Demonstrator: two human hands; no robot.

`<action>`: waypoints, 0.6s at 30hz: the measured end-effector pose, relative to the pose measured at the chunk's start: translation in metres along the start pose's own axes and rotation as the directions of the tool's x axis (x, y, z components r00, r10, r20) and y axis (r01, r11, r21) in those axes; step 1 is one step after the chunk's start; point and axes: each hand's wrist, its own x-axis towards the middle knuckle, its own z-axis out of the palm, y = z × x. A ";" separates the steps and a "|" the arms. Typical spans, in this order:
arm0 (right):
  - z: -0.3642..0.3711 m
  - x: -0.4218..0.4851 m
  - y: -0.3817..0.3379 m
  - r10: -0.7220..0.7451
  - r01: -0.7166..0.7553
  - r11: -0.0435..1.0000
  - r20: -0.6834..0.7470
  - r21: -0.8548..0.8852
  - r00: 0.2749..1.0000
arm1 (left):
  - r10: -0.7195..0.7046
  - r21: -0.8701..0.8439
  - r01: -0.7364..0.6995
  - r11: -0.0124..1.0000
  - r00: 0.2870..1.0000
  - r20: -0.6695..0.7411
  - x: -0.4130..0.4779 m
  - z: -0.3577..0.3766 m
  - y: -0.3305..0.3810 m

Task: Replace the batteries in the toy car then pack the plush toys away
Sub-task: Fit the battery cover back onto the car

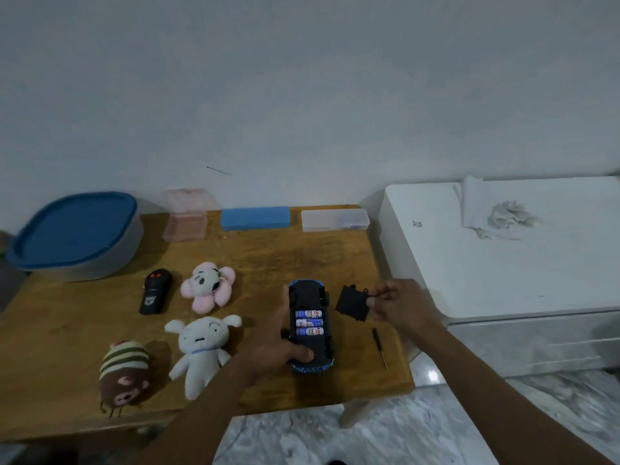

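- Three cylindrical batteries (309, 322) in one upturned toy car (309, 293); left hand (275, 347) grips it.
- Right hand (401, 305) pinches one flat cover (350, 303) beside the car.
- Three fuzzy plush toys (201, 350) left of the car.

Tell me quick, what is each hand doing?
Left hand: holds the toy car.
Right hand: pinches the battery cover.

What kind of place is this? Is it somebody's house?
Most likely a room in a home: plush toys on a small wooden table, a marble-patterned floor, and a white appliance with a cloth on top.
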 end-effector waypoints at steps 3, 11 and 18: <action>0.007 -0.001 -0.032 -0.061 0.060 0.998 0.049 0.033 0.997 | 0.033 0.007 -0.033 0.999 0.998 0.049 0.005 -0.012 0.007; 0.048 0.003 -0.065 -0.104 0.108 0.994 0.142 -0.022 0.984 | 0.101 0.102 -0.110 0.989 0.991 0.090 0.011 -0.039 0.023; 0.059 0.005 -0.066 -0.130 0.148 0.983 0.161 -0.105 0.978 | 0.109 0.102 -0.121 0.987 0.987 0.115 0.013 -0.046 0.025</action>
